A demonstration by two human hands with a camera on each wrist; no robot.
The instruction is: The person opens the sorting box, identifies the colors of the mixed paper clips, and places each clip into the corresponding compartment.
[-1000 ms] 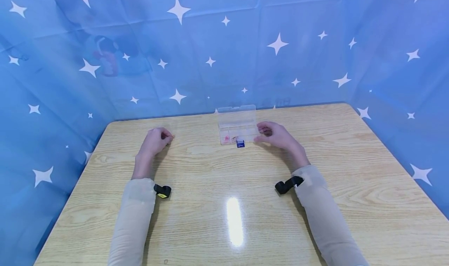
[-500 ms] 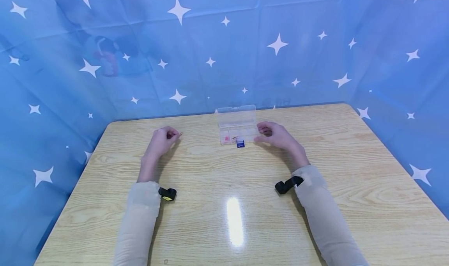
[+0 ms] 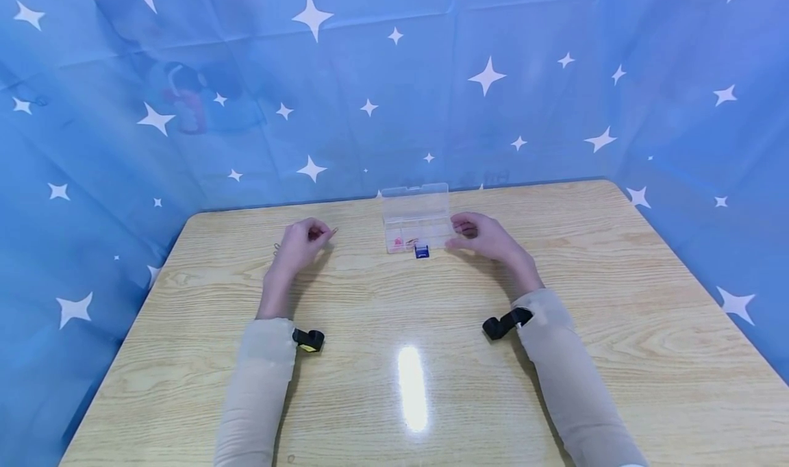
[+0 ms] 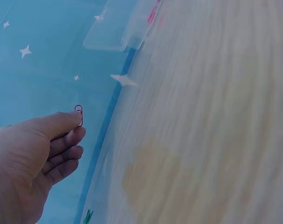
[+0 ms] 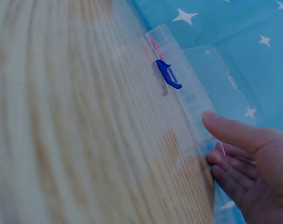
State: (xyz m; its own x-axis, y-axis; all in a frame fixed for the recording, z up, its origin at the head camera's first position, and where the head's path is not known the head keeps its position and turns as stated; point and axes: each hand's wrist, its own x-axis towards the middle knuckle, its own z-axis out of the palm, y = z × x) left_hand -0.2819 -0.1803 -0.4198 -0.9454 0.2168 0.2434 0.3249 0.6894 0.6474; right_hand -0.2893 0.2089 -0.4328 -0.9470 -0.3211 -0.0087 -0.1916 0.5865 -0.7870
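Note:
My left hand (image 3: 301, 244) pinches a red paper clip (image 4: 79, 114) between thumb and index finger, left of the box and above the table. The clip's upper end sticks out past the fingertips. A clear plastic compartment box (image 3: 436, 233) lies at the back of the table with its lid (image 3: 416, 203) raised. At the box's right end, my right hand (image 3: 487, 237) grips the corner, thumb at the front and fingers at the side. Small red pieces (image 3: 397, 242) lie in the left front compartment, with reddish clips (image 3: 411, 242) in the one beside it.
A blue latch (image 3: 422, 251) sticks out from the box's front. Loose paper clips (image 3: 277, 248) lie on the wooden table (image 3: 370, 303) left of my left hand; a green one (image 4: 87, 216) shows in the left wrist view. A star-patterned blue cloth (image 3: 394, 97) hangs behind the table.
My left hand has moved right, towards the box, with the paper clip in its fingers, and loose clips now show behind it. My right hand and the box have stayed in place.

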